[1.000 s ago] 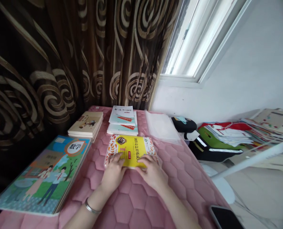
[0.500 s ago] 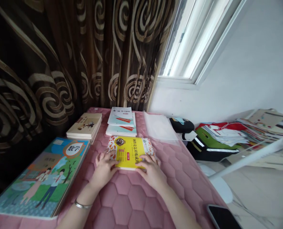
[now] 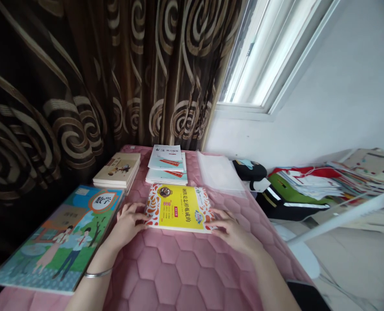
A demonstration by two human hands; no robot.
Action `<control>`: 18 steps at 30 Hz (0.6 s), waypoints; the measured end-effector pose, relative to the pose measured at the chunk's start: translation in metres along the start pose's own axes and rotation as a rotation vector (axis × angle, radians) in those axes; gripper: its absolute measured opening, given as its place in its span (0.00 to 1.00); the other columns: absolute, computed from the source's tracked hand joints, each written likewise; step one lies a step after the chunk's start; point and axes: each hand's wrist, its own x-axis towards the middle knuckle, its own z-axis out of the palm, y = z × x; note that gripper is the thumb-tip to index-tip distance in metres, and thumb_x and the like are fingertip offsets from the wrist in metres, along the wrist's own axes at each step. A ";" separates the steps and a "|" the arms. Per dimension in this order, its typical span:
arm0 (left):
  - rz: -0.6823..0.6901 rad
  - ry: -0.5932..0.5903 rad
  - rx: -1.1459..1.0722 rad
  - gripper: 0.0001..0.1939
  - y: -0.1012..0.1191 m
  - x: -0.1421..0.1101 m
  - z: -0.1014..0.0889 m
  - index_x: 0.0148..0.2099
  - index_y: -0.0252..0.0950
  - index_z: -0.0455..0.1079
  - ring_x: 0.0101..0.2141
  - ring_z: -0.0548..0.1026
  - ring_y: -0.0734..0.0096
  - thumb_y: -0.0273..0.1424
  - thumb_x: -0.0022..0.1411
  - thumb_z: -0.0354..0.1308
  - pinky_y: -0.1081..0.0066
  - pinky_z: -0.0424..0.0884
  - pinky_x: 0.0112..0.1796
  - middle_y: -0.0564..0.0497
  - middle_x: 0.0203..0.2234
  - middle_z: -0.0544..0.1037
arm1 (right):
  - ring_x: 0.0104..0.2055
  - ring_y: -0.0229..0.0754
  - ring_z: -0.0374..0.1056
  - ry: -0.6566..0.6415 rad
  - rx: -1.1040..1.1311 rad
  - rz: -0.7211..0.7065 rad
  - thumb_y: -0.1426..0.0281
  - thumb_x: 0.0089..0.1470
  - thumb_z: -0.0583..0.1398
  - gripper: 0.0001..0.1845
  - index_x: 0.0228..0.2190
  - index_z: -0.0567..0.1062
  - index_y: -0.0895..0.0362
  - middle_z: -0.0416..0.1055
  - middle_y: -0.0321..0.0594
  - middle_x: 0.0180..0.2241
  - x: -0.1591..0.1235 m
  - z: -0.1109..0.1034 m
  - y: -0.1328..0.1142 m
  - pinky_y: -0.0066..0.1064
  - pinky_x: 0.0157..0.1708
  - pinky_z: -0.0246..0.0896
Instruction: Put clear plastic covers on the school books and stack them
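The yellow book point(image 3: 179, 207) lies flat on the padded pink surface point(image 3: 169, 276), the left hand point(image 3: 129, 224) and right hand point(image 3: 232, 229) loosely curved at its opposite short edges; whether they grip it I cannot tell. Uneven pressure could skew it on the soft quilting, or a push away could run it into the teal booklets point(image 3: 164, 176) just beyond. The left forearm, close beside the big textbook point(image 3: 62, 242), could knock that askew

On pink hexagon-quilted fabric point(image 3: 166, 276): blue-green textbooks point(image 3: 68, 233), cream books point(image 3: 115, 171), white-teal booklets point(image 3: 166, 157), yellow-orange book point(image 3: 179, 207), translucent plastic sheets point(image 3: 220, 172), black rectangular device point(image 3: 305, 296).
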 end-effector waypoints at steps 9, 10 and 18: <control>-0.056 -0.080 -0.019 0.17 0.000 0.001 -0.003 0.42 0.55 0.79 0.58 0.60 0.54 0.26 0.54 0.63 0.50 0.56 0.54 0.55 0.56 0.71 | 0.67 0.49 0.46 -0.108 0.107 -0.014 0.75 0.56 0.55 0.23 0.48 0.76 0.40 0.53 0.30 0.65 -0.001 -0.001 0.015 0.49 0.65 0.43; -0.052 -0.079 -0.021 0.17 -0.001 0.001 -0.003 0.42 0.55 0.79 0.58 0.60 0.54 0.26 0.54 0.63 0.50 0.56 0.54 0.55 0.56 0.71 | 0.67 0.49 0.46 -0.109 0.114 -0.012 0.75 0.56 0.55 0.23 0.49 0.76 0.39 0.53 0.30 0.65 -0.001 -0.001 0.015 0.49 0.65 0.43; -0.004 0.042 0.014 0.10 0.014 -0.003 0.008 0.39 0.49 0.79 0.55 0.62 0.53 0.28 0.55 0.64 0.49 0.58 0.51 0.51 0.53 0.72 | 0.64 0.53 0.51 0.066 0.028 -0.078 0.68 0.56 0.59 0.13 0.40 0.81 0.45 0.62 0.39 0.60 0.002 0.004 0.001 0.52 0.61 0.49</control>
